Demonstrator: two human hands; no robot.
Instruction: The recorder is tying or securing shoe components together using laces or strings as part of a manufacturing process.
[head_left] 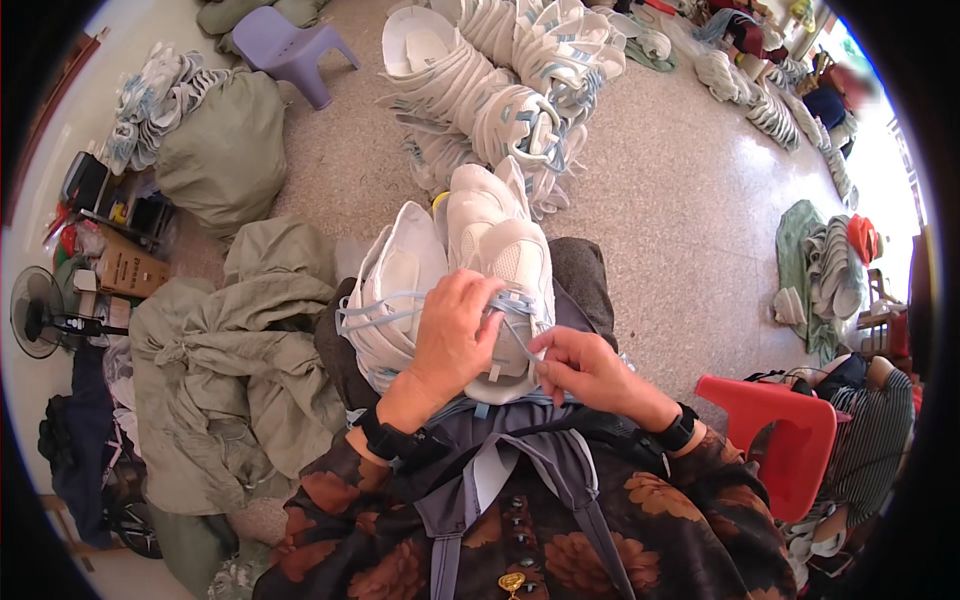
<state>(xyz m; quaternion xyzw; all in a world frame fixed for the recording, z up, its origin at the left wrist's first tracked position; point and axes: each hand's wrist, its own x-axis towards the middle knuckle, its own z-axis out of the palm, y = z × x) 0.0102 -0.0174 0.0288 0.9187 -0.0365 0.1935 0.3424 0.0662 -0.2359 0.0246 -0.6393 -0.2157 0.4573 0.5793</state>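
Note:
A white shoe upper (505,245) with a mesh toe lies on my lap, its toe pointing away from me. Light blue shoelace (517,337) runs through the eyelets around its tongue. My left hand (455,325) is closed over the lacing, thumb and forefinger pinched at the lace. At the right edge of the opening, my right hand (590,370) pinches the lace between thumb and fingers. Left of this shoe rests a stack of more white uppers (405,250), with a loose blue lace loop across it. My left hand partly hides the eyelets.
Ahead on the floor stands a big pile of nested white uppers (490,85). Grey-green cloth sacks (235,360) lie at my left, a purple chair (285,45) behind them. A red stool (775,435) is close on my right. A fan (40,312) stands far left.

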